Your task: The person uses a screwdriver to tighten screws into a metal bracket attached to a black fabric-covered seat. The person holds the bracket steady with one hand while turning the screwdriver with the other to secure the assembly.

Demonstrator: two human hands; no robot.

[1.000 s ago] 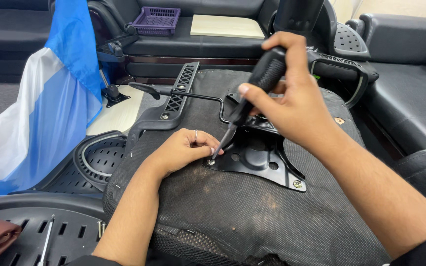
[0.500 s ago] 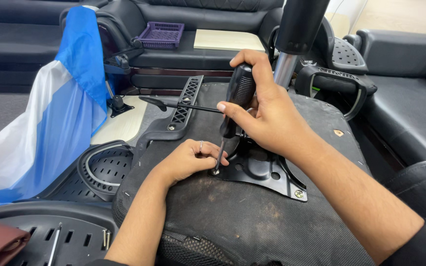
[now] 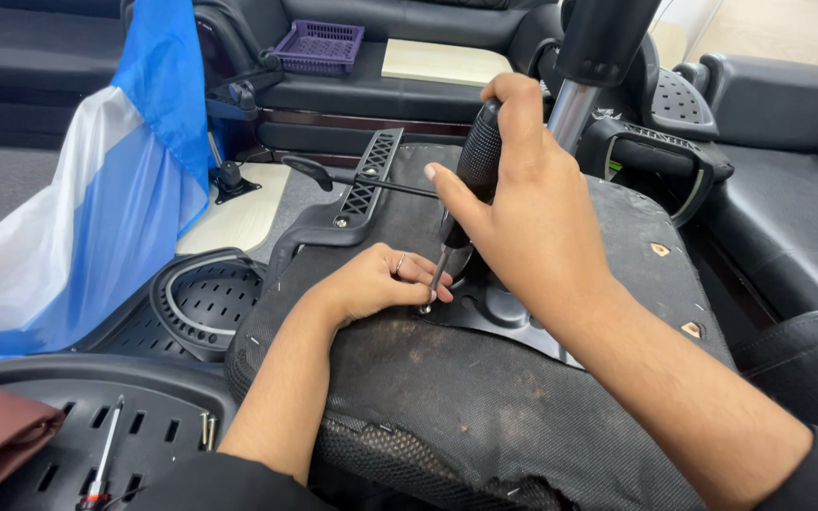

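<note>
a: screwdriver (image 3: 473, 175) upright in the right hand (image 3: 532, 213), fist wrapped round its black handle, tip down at the corner of the metal plate (image 3: 499, 312).
b: and the left hand (image 3: 371, 282)?
a: lying on the seat underside (image 3: 466, 397), fingers pinched around the shaft just above the tip. a screw is probably under there, but the fingers hide it.
b: how to do it well, then?
a: my judgement: keep the shaft square to the plate, press down before turning, and let the left fingers only guide, not grip.
b: anything close by?
a: chair lever (image 3: 333, 175) beyond the hands, gas cylinder (image 3: 584, 76) rising behind, blue-and-white flag (image 3: 106, 189) off to the left.
</note>
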